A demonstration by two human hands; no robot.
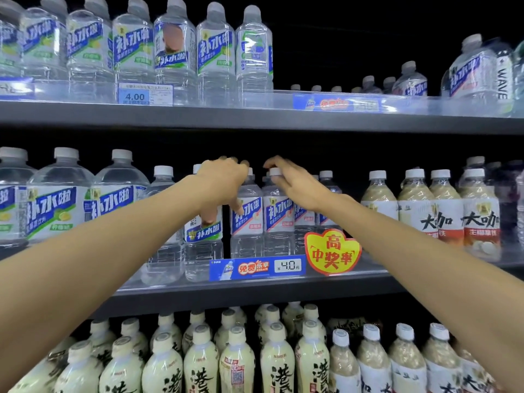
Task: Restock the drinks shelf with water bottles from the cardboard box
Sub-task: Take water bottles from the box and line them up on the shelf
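At the far left of the frame, on the middle shelf (255,287), stand large clear bottles (59,199) with blue-and-green labels, full of clear liquid, white caps on and labels turned outward so a shopper can read them. Just right of them are slimmer clear bottles, one with a green-edged label (202,231) at the shelf's front lip.

In the centre, the left hand (224,180) reaches in from the lower left and drapes over the top of a water bottle (246,219) with a blue-and-pink label; its fingers curl loosely down around the neck and shoulder, thumb pointing down across the label, so it seems to be steadying or nudging the bottle rather than lifting it. Whether the grip is firm I cannot tell. Beside it, the right hand (295,182) comes in from the lower right, fingers spread and half open over the white cap of the neighbouring bottle (278,219), touching or just above it. Both bottles stand upright at the front of the row, above the blue price strip (256,269), probably being lined up flush with the edge.

Right of the hands a yellow-and-red promotional tag (331,251) hangs on the shelf lip, and beyond it stand bottles of beige drink (416,205) with white caps.

The cardboard box is not in view.
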